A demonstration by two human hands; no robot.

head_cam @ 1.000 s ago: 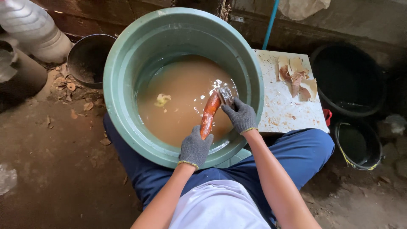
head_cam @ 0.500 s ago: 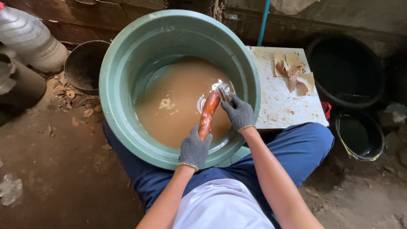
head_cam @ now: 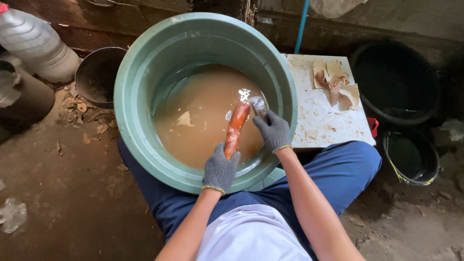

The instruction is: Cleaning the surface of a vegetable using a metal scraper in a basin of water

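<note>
Grey knit gloves cover both of my hands. My left hand has its grip clamped around the near end of an orange root, long and carrot-like, which I hold slanted over the water with its far end pointing away from me. My right hand has its grip closed on a small silvery scrubber (shiny and wet, hard to make out in detail), pressed against the far end of the root.

Both hands work inside a big green plastic tub that sits between my knees, part filled with muddy brown water. A pale scrap floats in that water to the left of the root.

To the right of the tub, touching its rim, lies a white board, a stained surface that carries a small heap of tan peelings at its far corner. Beyond the board stand two black buckets, one far and one near. Left of the tub sit a dark metal pot and a clear plastic bottle lying on the dirt floor. My blue trousers frame the tub's near side.
</note>
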